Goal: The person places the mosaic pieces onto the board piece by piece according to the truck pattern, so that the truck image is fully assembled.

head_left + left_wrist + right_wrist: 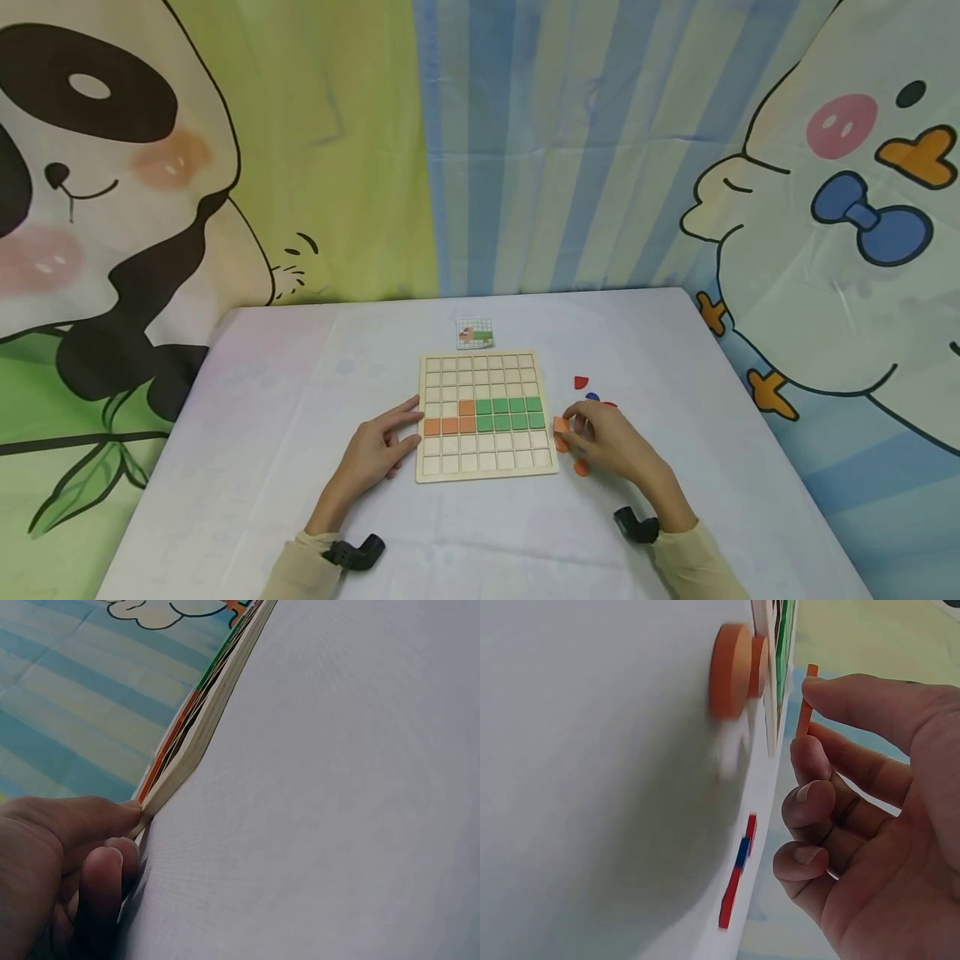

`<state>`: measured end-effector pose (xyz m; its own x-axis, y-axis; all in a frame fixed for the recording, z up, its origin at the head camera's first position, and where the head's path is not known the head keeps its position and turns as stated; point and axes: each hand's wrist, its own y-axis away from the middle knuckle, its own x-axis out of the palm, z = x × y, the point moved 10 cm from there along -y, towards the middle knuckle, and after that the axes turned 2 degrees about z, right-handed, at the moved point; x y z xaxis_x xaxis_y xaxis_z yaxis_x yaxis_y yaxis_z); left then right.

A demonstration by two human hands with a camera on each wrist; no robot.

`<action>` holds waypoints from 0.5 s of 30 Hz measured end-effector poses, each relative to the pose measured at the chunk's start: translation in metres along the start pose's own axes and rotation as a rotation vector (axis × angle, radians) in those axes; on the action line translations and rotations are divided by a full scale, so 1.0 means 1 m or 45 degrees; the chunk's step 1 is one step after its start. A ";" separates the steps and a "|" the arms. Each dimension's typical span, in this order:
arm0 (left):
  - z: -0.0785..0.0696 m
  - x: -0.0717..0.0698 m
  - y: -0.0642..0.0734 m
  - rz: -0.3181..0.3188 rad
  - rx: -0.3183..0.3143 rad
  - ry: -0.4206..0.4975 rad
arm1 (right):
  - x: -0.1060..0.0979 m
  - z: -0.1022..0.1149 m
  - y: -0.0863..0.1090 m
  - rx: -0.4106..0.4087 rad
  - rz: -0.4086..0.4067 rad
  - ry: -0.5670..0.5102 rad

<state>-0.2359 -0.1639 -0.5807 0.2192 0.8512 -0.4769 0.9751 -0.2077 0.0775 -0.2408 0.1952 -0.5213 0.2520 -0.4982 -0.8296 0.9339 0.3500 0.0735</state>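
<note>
A pale wooden grid board (480, 463) lies on the table, with several green tiles (517, 406) and orange tiles (450, 426) in its middle rows. My left hand (375, 446) touches the board's left edge with thumb and index finger; in the left wrist view a fingertip (133, 808) rests right at the board's corner. Off the board's right side, my right hand (611, 437) pinches a small orange square tile (807, 712) between thumb and index finger. The other fingers curl loosely. Below that tile, round orange pieces (581, 467) lie beside the board.
A small picture card (476, 332) with a coloured grid lies behind the board. Red (581, 382) and blue (592, 397) pieces lie to the right, partly hidden by the right hand. The white table (300, 375) backs onto a cartoon-printed curtain (525, 150).
</note>
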 end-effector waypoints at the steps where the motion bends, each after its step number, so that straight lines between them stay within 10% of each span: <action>1: 0.000 0.000 0.000 0.003 0.004 0.000 | 0.002 0.004 -0.003 -0.009 0.007 -0.004; 15: 0.001 0.000 -0.001 0.000 0.008 -0.005 | 0.028 0.068 -0.040 -0.274 0.055 0.032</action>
<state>-0.2369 -0.1648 -0.5816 0.2188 0.8495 -0.4800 0.9749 -0.2106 0.0716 -0.2534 0.1135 -0.5094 0.2820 -0.4602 -0.8418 0.8458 0.5334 -0.0082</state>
